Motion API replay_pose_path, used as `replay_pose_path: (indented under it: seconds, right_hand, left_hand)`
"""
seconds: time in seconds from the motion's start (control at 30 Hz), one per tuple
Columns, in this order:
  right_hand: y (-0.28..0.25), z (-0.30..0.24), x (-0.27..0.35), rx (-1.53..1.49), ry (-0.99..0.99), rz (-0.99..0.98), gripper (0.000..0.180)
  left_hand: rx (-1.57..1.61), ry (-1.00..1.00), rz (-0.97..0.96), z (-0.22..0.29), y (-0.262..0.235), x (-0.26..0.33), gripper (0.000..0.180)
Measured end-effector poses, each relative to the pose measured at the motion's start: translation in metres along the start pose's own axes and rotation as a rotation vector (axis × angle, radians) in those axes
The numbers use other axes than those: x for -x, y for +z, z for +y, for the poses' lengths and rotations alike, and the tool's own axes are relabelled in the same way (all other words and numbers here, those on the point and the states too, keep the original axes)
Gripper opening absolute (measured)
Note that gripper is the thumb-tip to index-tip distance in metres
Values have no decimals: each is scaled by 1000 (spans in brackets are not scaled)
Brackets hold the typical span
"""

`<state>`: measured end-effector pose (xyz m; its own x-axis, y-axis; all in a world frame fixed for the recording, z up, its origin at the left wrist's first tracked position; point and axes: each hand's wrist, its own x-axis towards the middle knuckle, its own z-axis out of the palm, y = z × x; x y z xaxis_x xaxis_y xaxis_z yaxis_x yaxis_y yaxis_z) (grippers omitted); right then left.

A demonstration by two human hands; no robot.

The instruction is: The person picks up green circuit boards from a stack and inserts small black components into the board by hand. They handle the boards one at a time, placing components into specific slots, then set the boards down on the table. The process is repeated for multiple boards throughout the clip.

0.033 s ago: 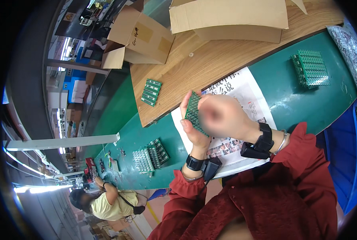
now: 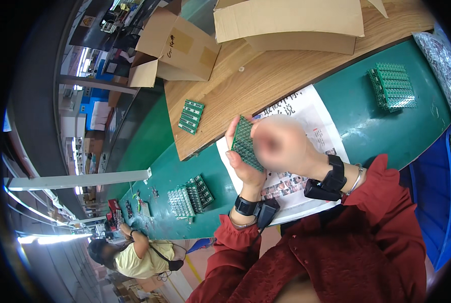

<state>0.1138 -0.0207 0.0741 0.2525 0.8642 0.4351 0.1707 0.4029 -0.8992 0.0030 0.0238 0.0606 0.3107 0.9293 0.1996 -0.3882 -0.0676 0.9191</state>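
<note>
A green circuit board panel (image 2: 245, 144) with rows of small parts stands tilted in my left hand (image 2: 246, 171). The left fingers wrap behind it and the thumb presses its near side. Against the panel's right edge is my right hand (image 2: 281, 144), curled like a fist. A blur covers much of it, so its fingertips and anything between them are hidden. Below both hands a newspaper sheet (image 2: 331, 126) lies on the green tabletop (image 2: 346, 96). I wear black straps with small boxes on both wrists.
Stacked circuit boards stand at right (image 2: 393, 87) and left (image 2: 187, 199). One panel (image 2: 191, 116) lies on the wooden board (image 2: 225, 91). Behind are cardboard boxes (image 2: 185, 50). A bubble-wrap bag (image 2: 442, 70) and blue bin (image 2: 432, 202) sit at right. A person in yellow (image 2: 142, 257) works at far left.
My right hand has shifted slightly to the right, so a little more of the panel's face shows. The left hand still grips it, almost unmoved.
</note>
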Motion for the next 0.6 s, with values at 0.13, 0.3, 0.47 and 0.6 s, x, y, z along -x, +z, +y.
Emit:
replay_pose_path:
  seconds: [0.13,0.3,0.47,0.6]
  right_hand:
    - [0,-5,-1,-95,108,-42,34]
    - [4,2,0,-98,98,-60,37]
    - [0,1,-2,-132,130,-38,38]
    - [6,4,1,-107,128,-98,38]
  left_hand:
    - [33,-42,24,-2,-5,-1,85]
    - [45,-45,0,1,0,0,83]
    - [91,-42,53,-4,-8,-3,83]
    - [96,-62,66,0,-2,-3,82]
